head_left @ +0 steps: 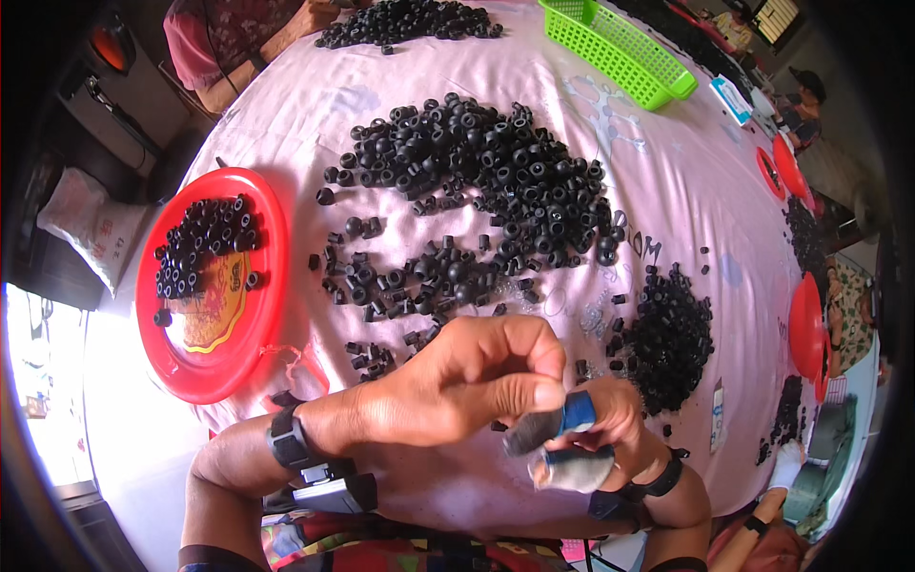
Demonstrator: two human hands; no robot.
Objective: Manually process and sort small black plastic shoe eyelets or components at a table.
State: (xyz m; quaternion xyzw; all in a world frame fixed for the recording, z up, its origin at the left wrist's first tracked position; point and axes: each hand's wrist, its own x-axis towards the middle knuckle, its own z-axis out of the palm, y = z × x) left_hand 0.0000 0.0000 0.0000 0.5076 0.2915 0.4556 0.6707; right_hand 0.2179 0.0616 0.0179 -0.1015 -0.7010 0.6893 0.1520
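Observation:
My left hand point(467, 381) is over the near part of the cloth, its thumb and forefinger pinched together. Whatever lies in that pinch is too small or hidden to make out. Close against it on the right, my right hand point(610, 419) has its fingers curled in, with blue, dark and whitish wraps on the digits; what they hold is hidden. Beyond both hands spreads a large pile of round black plastic parts point(477, 153) with holes. A denser heap of small black pieces point(672, 334) lies to the right of my hands.
A red plate point(272, 286) with black parts stands at the left. A green basket point(620, 57) sits at the far side, near another black pile point(410, 24). Other people's arms show at the far left and right edges. More red plates point(805, 324) line the right.

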